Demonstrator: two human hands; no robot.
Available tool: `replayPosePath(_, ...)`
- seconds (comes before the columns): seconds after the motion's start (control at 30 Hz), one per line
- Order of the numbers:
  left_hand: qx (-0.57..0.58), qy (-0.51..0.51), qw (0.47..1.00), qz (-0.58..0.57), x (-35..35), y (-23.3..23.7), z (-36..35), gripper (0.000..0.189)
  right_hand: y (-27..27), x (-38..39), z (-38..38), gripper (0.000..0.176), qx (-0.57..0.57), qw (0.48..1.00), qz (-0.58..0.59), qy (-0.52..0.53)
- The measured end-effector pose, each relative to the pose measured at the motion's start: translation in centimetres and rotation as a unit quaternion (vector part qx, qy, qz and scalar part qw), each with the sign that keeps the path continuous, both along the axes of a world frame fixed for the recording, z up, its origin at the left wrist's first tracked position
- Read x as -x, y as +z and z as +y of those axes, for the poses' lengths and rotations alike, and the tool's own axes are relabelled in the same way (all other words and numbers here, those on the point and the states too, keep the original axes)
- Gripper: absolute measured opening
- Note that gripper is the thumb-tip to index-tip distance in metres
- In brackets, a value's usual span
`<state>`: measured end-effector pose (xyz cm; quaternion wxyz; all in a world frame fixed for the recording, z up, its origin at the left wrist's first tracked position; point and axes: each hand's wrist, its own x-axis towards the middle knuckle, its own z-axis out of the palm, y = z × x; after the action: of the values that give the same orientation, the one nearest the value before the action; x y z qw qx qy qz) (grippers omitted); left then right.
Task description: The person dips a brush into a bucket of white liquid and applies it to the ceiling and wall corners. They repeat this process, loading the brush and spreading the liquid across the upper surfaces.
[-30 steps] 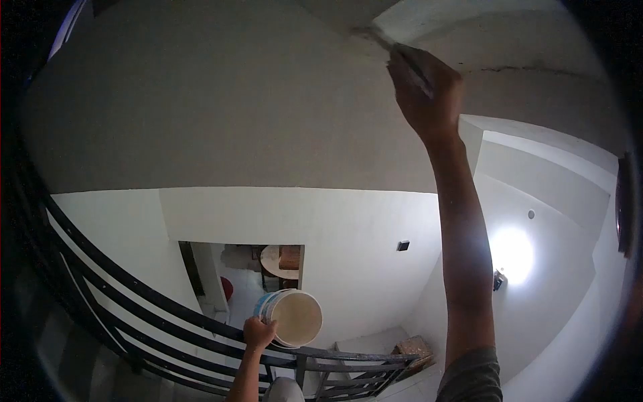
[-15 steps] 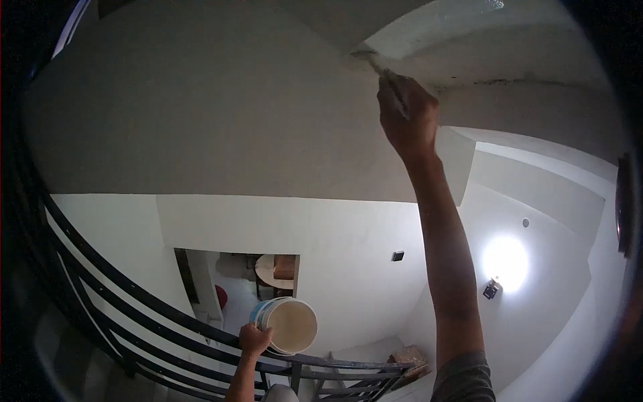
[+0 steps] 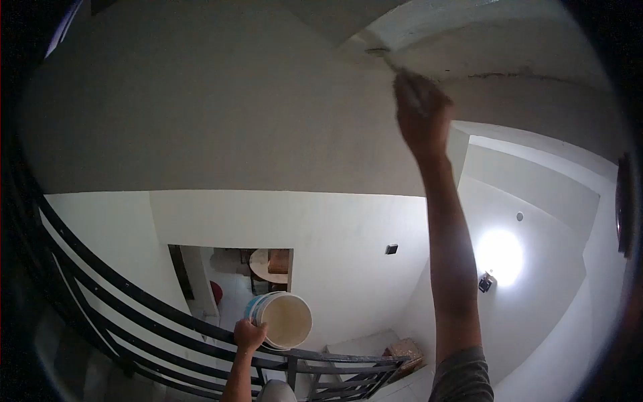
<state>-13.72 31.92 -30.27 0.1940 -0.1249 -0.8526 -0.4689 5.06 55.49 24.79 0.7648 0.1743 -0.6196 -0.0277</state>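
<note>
My right hand (image 3: 423, 107) is raised high and closed around a paintbrush (image 3: 387, 59), its outline blurred. The brush tip touches the grey painted surface (image 3: 254, 100) where it meets a paler, rough-edged recess. Low in the view, my left hand (image 3: 250, 333) grips the near side of a white bucket (image 3: 264, 309) with a blue patch on it. Pale cream liquid (image 3: 287, 323) shows inside the bucket, which tilts toward me above the railing.
A black metal railing (image 3: 181, 321) curves across the lower left and under the bucket. Beyond it, a lower floor shows through an opening with a round table (image 3: 260, 266). A bright lamp (image 3: 486, 281) is on the right wall, and a brown box (image 3: 404, 350) lies below.
My right hand and the brush have moved a little to the right along the surface. The bucket stays in my left hand; the whole view has shifted slightly.
</note>
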Motion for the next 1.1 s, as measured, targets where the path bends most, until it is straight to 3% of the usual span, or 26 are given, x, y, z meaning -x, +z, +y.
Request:
replayPosePath(0.07, 0.012, 0.040, 0.999, 0.017, -0.2, 0.7, 0.0, 0.037, 0.7, -2.4, -0.2, 0.014, 0.006, 1.000, 0.019, -0.011)
replayPosePath(0.13, 0.009, -0.026, 0.999, -0.032, -1.8, 3.3, -0.6, 0.039, -0.4, -4.3, -0.8, 0.013, -0.066, 0.984, 0.167, -0.025)
replayPosePath(0.17, 0.006, -0.027, 0.999, -0.031, -1.9, 3.8, -0.7, 0.039, -0.6, -4.7, -1.1, 0.013, -0.068, 0.983, 0.168, -0.025)
replayPosePath(0.23, -0.021, -0.033, 0.998, -0.053, -2.3, 4.1, -0.6, 0.040, -1.2, -5.3, -1.4, 0.012, -0.075, 0.964, 0.250, 0.046)
replayPosePath(0.3, -0.016, -0.032, 0.998, -0.044, -1.7, 3.3, -0.6, 0.039, -1.7, -5.1, -1.9, 0.011, -0.090, 0.965, 0.243, 0.028)
replayPosePath(0.43, 0.002, 0.011, 0.999, -0.036, -2.0, 3.1, -0.4, 0.037, -1.9, -3.8, -2.4, 0.008, -0.066, 0.990, 0.114, 0.058)
replayPosePath(0.5, -0.010, -0.005, 0.999, -0.030, -1.7, 2.7, -0.4, 0.037, -1.1, -3.9, -2.2, 0.008, 0.027, 0.999, -0.039, 0.025)
replayPosePath(0.57, -0.020, -0.022, 0.999, -0.023, -1.4, 2.6, -0.6, 0.037, -0.2, -5.2, -1.1, 0.007, -0.011, 1.000, 0.012, 0.003)
replayPosePath(0.67, -0.010, -0.020, 0.998, -0.056, -2.3, 3.8, -0.6, 0.037, 0.9, -9.1, -0.5, 0.011, -0.119, 0.969, 0.196, -0.094)
replayPosePath(0.73, -0.002, -0.014, 1.000, 0.003, -2.6, 3.9, -0.7, 0.036, -0.3, -9.5, -1.0, 0.013, -0.141, 0.951, 0.239, -0.133)
replayPosePath(0.8, -0.020, -0.027, 0.999, -0.022, -2.7, 4.3, -0.7, 0.036, -1.2, -8.3, -2.0, 0.020, -0.110, 0.921, 0.354, 0.119)
replayPosePath(0.83, -0.030, -0.037, 0.998, -0.047, -2.7, 4.4, -0.8, 0.036, -1.2, -7.9, -1.8, 0.020, -0.111, 0.921, 0.354, 0.116)
replayPosePath(0.9, -0.022, -0.029, 0.999, -0.036, -2.4, 3.8, -0.8, 0.036, -1.3, -7.2, -1.4, 0.022, -0.086, 0.910, 0.406, -0.008)
replayPosePath(0.93, -0.017, -0.019, 0.999, -0.025, -2.2, 3.6, -0.7, 0.035, -1.4, -7.1, -1.7, 0.024, -0.058, 0.911, 0.382, -0.147)
replayPosePath(0.97, -0.017, -0.019, 0.999, -0.024, -2.1, 3.5, -0.7, 0.035, -1.1, -5.5, -1.5, 0.023, -0.054, 0.924, 0.359, -0.122)
replayPosePath(1.0, -0.015, -0.031, 0.998, -0.047, -2.1, 3.8, -0.9, 0.035, -0.5, -4.5, -1.0, 0.019, -0.090, 0.887, 0.375, -0.253)
replayPosePath(1.03, -0.012, -0.042, 0.997, -0.070, -2.2, 4.0, -0.9, 0.034, -0.1, -2.4, -0.9, 0.019, -0.103, 0.940, 0.322, -0.039)
replayPosePath(1.07, -0.013, -0.042, 0.997, -0.070, -2.2, 3.9, -0.8, 0.034, -0.1, -1.3, -0.7, 0.020, -0.102, 0.923, 0.330, -0.169)
replayPosePath(1.1, -0.027, -0.037, 0.998, -0.051, -2.3, 3.8, -0.7, 0.034, 0.0, -0.3, -0.8, 0.020, -0.103, 0.923, 0.330, -0.169)
